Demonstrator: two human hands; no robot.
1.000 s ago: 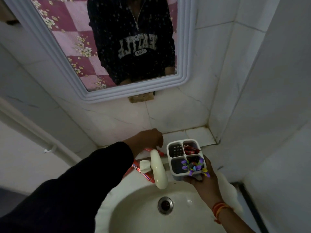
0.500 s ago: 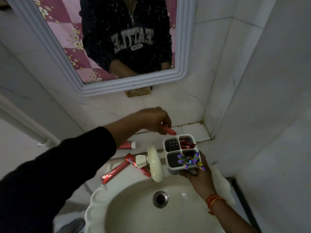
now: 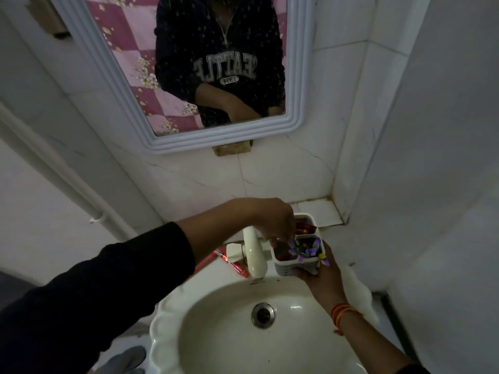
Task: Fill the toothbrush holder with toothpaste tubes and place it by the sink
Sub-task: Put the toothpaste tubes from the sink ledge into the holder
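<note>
My right hand [image 3: 322, 282] holds a white four-compartment toothbrush holder [image 3: 294, 265] from below, over the back right rim of the sink [image 3: 167, 319]. A purple paper flower [image 3: 305, 251] sits on the holder's front. My left hand [image 3: 272, 220] reaches across the tap, fingers pointing down into the front left compartment and pinched on a red toothpaste tube [image 3: 283, 255]. More red tubes [image 3: 305, 228] stand in the back right compartment. One red tube [image 3: 232, 263] lies on the sink ledge behind the tap, partly hidden by my arm.
A cream tap [image 3: 253, 257] juts over the basin, just left of the holder. The drain [image 3: 263, 314] is below. A tiled ledge [image 3: 316, 209] fills the corner behind. A mirror [image 3: 189, 76] hangs above; a white pipe [image 3: 67, 184] runs down the left wall.
My left hand lifted a red tube from the ledge, carried it right and lowered it into the holder's front left compartment. My right hand kept the holder almost still.
</note>
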